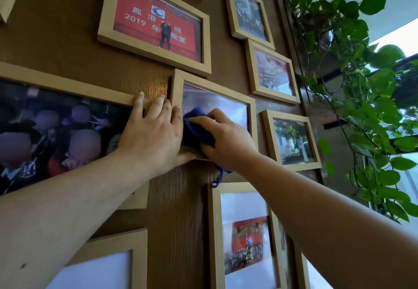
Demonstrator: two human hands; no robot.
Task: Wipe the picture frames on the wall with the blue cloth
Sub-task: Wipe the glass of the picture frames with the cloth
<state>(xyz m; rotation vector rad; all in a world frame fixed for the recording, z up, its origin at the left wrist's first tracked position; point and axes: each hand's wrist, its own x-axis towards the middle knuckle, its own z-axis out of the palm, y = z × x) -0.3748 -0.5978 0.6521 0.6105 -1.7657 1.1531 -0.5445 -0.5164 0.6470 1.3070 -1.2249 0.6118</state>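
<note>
Several pale wooden picture frames hang on a brown wood-grain wall (185,209). My right hand (226,138) presses the blue cloth (194,130) against the glass of the middle frame (217,95). A blue cord of the cloth hangs down below that frame. My left hand (151,130) grips the left edge of the same frame, fingers spread across the wall and over the corner of the big frame (65,90) at the left, thumb under the bottom edge.
More frames surround the middle one: a red photo frame (156,24) above, three small frames (271,74) to the right, two (244,239) below. A trailing green plant (352,85) hangs at the right by a bright window.
</note>
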